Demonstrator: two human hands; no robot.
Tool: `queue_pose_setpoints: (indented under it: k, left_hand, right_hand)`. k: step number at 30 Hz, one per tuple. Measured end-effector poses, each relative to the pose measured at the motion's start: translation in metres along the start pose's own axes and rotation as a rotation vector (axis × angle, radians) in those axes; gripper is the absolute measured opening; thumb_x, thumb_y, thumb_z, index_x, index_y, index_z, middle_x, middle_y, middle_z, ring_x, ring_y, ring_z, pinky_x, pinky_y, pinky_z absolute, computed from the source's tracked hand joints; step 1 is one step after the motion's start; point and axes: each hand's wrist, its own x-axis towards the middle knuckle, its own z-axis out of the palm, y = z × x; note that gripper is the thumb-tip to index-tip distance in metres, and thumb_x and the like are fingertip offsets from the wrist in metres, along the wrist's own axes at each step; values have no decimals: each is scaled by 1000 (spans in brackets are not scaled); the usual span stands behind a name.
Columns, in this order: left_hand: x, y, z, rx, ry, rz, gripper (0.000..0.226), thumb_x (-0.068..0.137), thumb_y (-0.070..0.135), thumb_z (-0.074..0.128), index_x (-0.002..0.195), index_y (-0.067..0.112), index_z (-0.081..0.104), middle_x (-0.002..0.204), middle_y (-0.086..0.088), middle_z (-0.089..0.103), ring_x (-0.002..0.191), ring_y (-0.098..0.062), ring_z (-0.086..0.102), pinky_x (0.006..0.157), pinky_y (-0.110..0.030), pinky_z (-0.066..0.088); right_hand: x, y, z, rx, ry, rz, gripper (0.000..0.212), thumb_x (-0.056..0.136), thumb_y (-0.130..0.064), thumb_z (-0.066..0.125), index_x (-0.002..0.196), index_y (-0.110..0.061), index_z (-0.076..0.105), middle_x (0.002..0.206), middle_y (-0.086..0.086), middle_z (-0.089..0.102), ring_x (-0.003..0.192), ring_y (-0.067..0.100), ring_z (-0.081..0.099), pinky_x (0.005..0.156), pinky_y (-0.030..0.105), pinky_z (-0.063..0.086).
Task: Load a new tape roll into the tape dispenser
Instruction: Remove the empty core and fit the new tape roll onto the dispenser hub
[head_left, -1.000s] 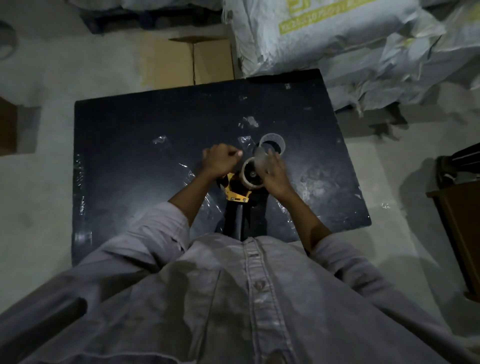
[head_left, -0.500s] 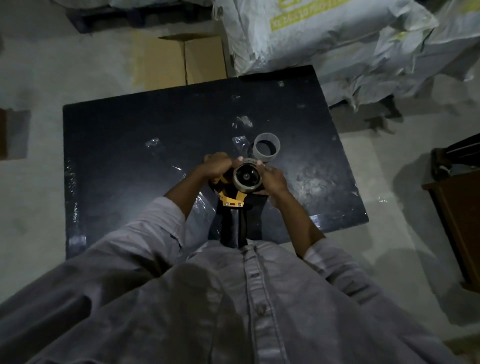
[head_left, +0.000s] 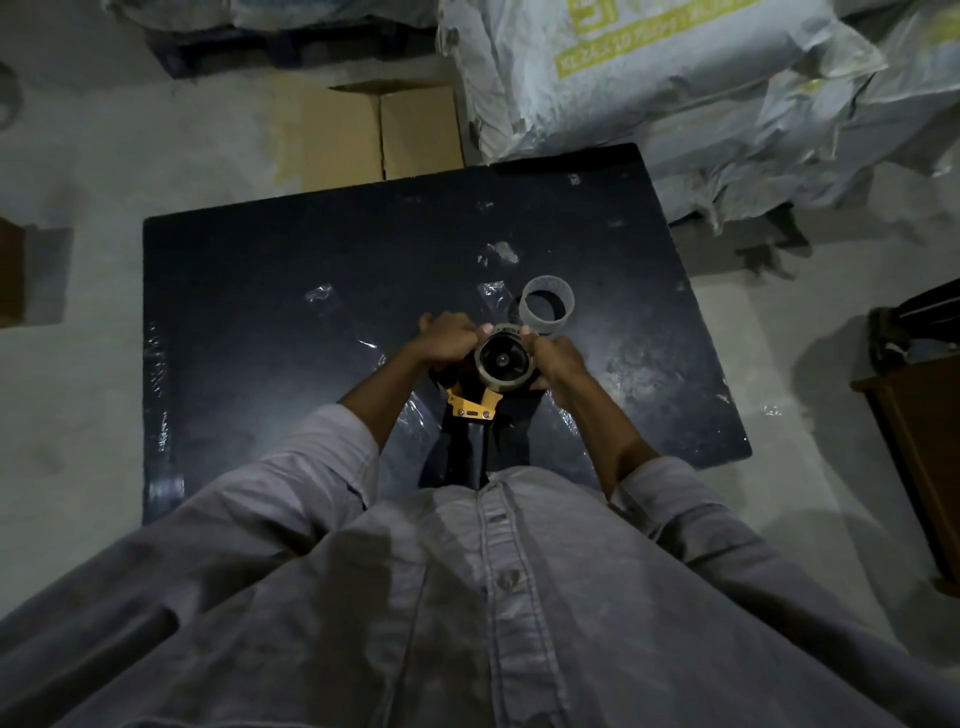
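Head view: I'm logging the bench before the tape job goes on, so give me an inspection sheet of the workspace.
Surface: black table, scuffed, dim light.
Job's things: tape dispenser, yellow frame, roll on hub; empty tape core upright beyond it.
Clutter: clear tape scraps stuck on the top.
Grippers: left hand and right hand grip the roll's sides.
Cables: nothing seen.
Surroundings: cardboard box, white sacks, concrete floor.

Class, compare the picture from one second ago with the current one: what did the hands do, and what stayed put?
Both hands closed in on the dispenser's round hub: the left hand shifted right, and the right hand now grips its side. The grey ring stayed on the black table.
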Motion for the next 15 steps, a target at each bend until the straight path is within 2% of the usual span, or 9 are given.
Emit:
queue_pose_setpoints:
  k: [2,3,5,7,10,12,15]
  left_hand:
    - [2,6,7,44,28,-25,63,119,50,33,79,17,70,89,-3,67,123,-36,67,128,-61,22]
    - [4,11,15,65,58,-69,62,119,50,31,92,15,75,104,-9,73,127,-36,65,128,-62,23]
    - [7,24,32,5,177,-220,71,117,53,21,112,12,79,123,-17,77,135,-37,63,131,-62,18]
    - [6,36,47,-42,297,-340,84,116,55,14,113,6,81,121,-20,79,135,-36,63,132,-61,15]
    - [6,36,59,-20,435,-360,79,119,48,19,109,2,82,118,-23,80,131,-36,66,129,-57,21]
    - [7,33,56,-45,429,-368,74,120,46,23,113,-1,80,125,-26,76,134,-39,64,130,-58,19]
    - [10,32,52,-41,412,-375,71,120,44,24,119,-1,78,133,-27,73,138,-40,61,133,-58,15]
  right_hand:
    - [2,4,4,4,6,24,51,106,-59,63,122,-13,77,120,13,81,103,29,82,85,50,72]
    - [1,6,7,-6,16,32,55,106,-62,59,123,-13,76,121,13,81,104,30,81,87,51,71]
    - [-1,7,13,-84,64,2,61,104,-65,47,126,-16,75,130,15,77,115,34,77,99,56,67]
    - [-7,5,18,-167,101,-46,70,104,-63,37,141,-14,71,146,20,69,132,40,67,114,57,56]
    - [-14,0,21,-245,138,-60,69,116,-54,34,158,-4,55,163,28,52,151,45,49,126,53,42]
    - [-16,2,23,-285,163,-94,65,120,-47,33,159,1,50,165,30,47,154,45,44,127,52,38]
    - [-18,12,26,-310,210,-150,63,121,-45,31,152,5,52,160,28,50,150,43,46,123,50,40]
